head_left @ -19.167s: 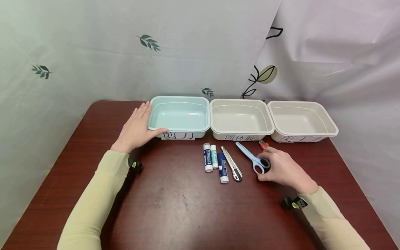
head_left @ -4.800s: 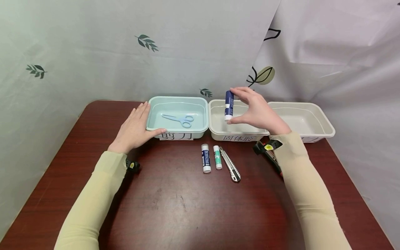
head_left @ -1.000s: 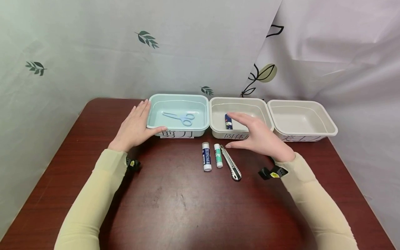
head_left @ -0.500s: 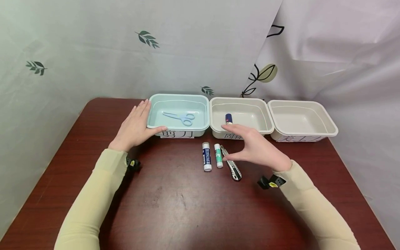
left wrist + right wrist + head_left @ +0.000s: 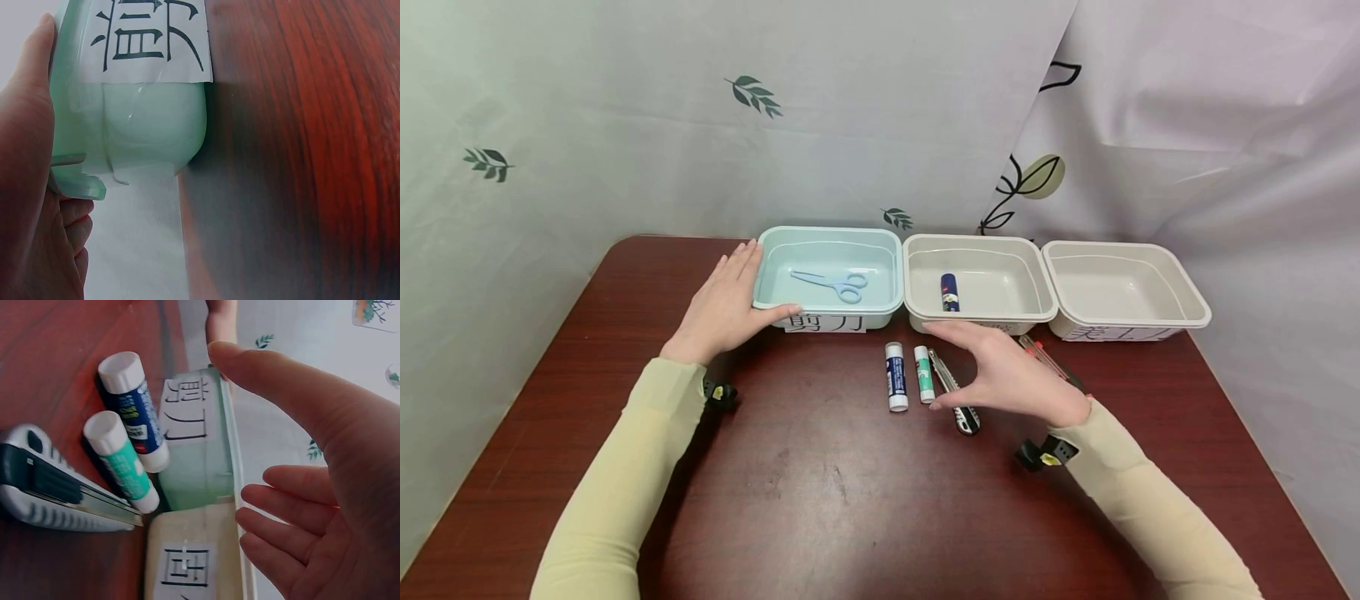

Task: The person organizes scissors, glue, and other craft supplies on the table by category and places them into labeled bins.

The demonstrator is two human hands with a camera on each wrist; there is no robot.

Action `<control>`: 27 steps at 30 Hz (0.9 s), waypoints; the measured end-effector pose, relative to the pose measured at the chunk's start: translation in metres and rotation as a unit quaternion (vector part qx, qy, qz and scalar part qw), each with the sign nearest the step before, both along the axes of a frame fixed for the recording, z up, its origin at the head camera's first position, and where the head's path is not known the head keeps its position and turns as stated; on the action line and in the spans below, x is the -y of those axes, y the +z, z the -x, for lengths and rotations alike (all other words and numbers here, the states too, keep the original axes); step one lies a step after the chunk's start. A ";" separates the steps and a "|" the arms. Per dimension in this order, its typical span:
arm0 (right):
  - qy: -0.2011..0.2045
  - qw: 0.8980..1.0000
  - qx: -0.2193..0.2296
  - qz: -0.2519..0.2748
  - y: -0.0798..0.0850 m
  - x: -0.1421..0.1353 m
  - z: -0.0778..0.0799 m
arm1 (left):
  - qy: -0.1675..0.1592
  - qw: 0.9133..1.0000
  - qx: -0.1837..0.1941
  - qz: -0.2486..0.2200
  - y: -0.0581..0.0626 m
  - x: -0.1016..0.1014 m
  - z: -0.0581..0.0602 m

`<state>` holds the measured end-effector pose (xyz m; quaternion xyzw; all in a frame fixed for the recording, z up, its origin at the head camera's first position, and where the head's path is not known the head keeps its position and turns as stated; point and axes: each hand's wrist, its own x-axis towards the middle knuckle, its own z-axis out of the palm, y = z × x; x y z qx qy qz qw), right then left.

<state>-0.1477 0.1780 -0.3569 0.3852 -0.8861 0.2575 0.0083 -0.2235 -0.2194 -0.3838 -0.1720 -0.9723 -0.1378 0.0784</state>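
A dark red-brown table (image 5: 760, 517) supported all items. Along its far side stood three bins in a row: a light-blue bin (image 5: 827, 249), a middle beige bin (image 5: 1003, 292) and a right beige bin (image 5: 1123, 292). The left hand (image 5: 718, 304) rested on the light-blue bin, fingers straight along the left rim, thumb on the front rim. The right hand (image 5: 1011, 371), thumb and fingers spread, held nothing and hung over the silver utility knife (image 5: 59, 484). That knife lay on the table; its casing looked stiff and fairly heavy, best taken by the handle (whether any edge was exposed could not be told). A red knife (image 5: 1049, 360) lay partly hidden behind the right hand. Scissors (image 5: 838, 285) lay in the light-blue bin, and a dark-blue glue stick (image 5: 950, 293) in the middle beige bin. A blue-and-white glue stick (image 5: 897, 377) lay in front of the bins; beside it, near the utility knife's tip, lay the smaller green glue stick (image 5: 924, 375). Both appeared light, rigid, smooth and liable to roll; a pinch across mid-barrel probably suited them.
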 end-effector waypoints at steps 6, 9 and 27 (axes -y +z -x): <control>-0.005 1.000 0.004 -0.010 -0.011 0.001 -0.002 | 0.000 1.000 0.001 0.001 0.000 0.000 0.000; -0.007 1.000 0.008 -0.016 -0.016 0.001 -0.002 | 0.000 1.000 0.003 0.001 0.000 0.000 -0.001; -0.021 0.999 0.020 -0.026 -0.034 0.003 0.004 | -0.001 1.000 -0.003 -0.002 0.000 0.000 0.000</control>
